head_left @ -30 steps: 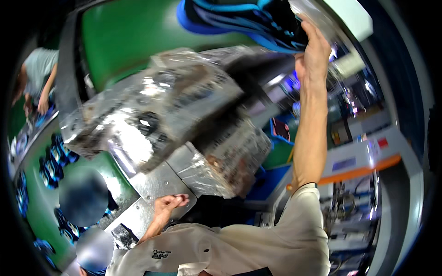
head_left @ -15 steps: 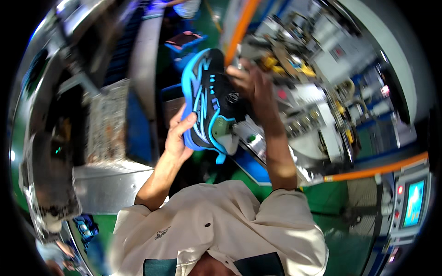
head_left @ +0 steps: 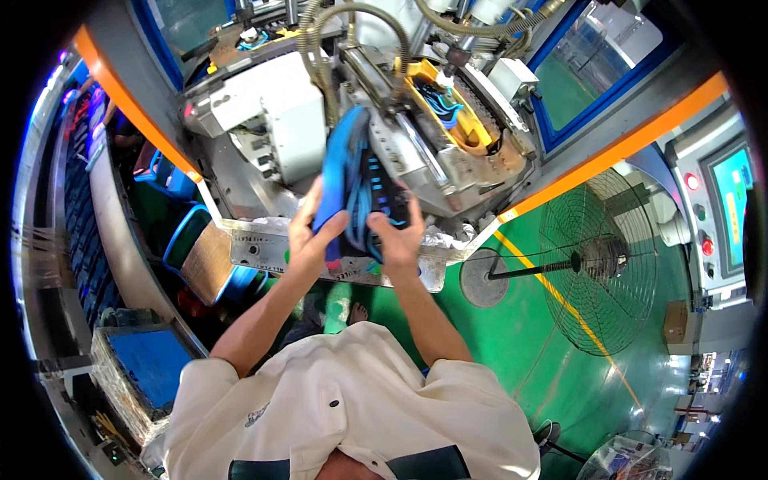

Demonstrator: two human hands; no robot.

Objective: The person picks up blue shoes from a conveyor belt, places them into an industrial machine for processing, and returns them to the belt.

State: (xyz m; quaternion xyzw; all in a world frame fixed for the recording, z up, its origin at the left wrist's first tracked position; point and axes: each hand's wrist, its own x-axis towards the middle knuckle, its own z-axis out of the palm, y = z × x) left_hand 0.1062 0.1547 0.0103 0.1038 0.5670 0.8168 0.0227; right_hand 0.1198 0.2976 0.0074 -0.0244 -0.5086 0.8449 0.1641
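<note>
A blue and black sports shoe (head_left: 342, 172) is held between my two hands in front of the machine, toe pointing away from me and slightly blurred. My left hand (head_left: 308, 240) grips its blue sole side, thumb across the side of the shoe. On the other side my right hand (head_left: 402, 234) clasps the heel end, with the thumb on the black upper. Beyond the shoe, a yellow holder (head_left: 474, 134) in the machine carries another shoe part with bright blue trim (head_left: 442, 106).
A white machine block (head_left: 282, 120) and ribbed hoses (head_left: 352, 10) stand ahead, framed by an orange rail (head_left: 608, 164). At right are a wire-caged fan (head_left: 600, 264) and a control panel (head_left: 724, 200). A wooden-seated stool (head_left: 210, 260) and a conveyor (head_left: 76, 232) lie left.
My view has turned right, from beside the conveyor to face the machine. The shoe has come along, and my right hand has shifted from the shoe's upper to its heel end.
</note>
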